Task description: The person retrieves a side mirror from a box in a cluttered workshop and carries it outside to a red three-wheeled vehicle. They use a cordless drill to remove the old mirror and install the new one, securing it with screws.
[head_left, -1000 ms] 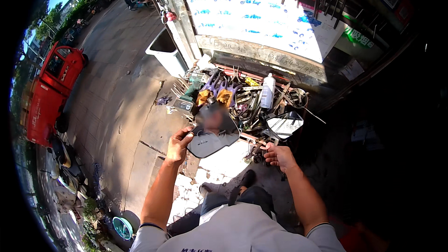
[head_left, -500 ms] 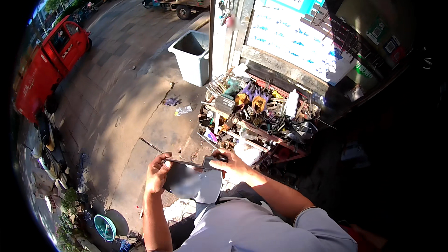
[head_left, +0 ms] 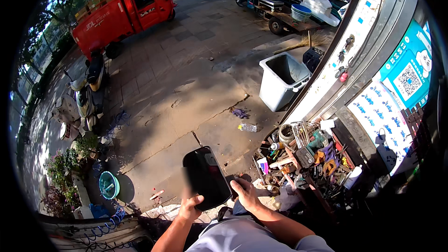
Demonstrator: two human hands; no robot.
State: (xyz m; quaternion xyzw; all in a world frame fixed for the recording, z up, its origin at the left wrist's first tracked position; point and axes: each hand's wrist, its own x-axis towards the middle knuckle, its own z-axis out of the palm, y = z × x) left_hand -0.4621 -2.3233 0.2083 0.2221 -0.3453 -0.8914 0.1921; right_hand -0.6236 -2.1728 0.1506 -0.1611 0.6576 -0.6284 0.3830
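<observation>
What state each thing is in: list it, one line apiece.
Mirror: held in both hands
Left hand: closed on mirror's lower left
Right hand: gripping mirror's right side
Grey bin: upright, open-topped
Teal basin: upright, something inside
Red three-wheeler: standing on its wheels
Tool heap: jumbled

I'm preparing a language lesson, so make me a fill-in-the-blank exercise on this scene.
1. Of the left hand and right hand, the one nearer the heap of tools is the ____ one.
2. The three-wheeled vehicle with the closed cargo box is coloured ____.
3. Of the dark mirror and the round basin, the one being held is the ____.
4. In the picture, the basin lies to the ____ of the mirror.

Missing words: right; red; mirror; left.
</observation>
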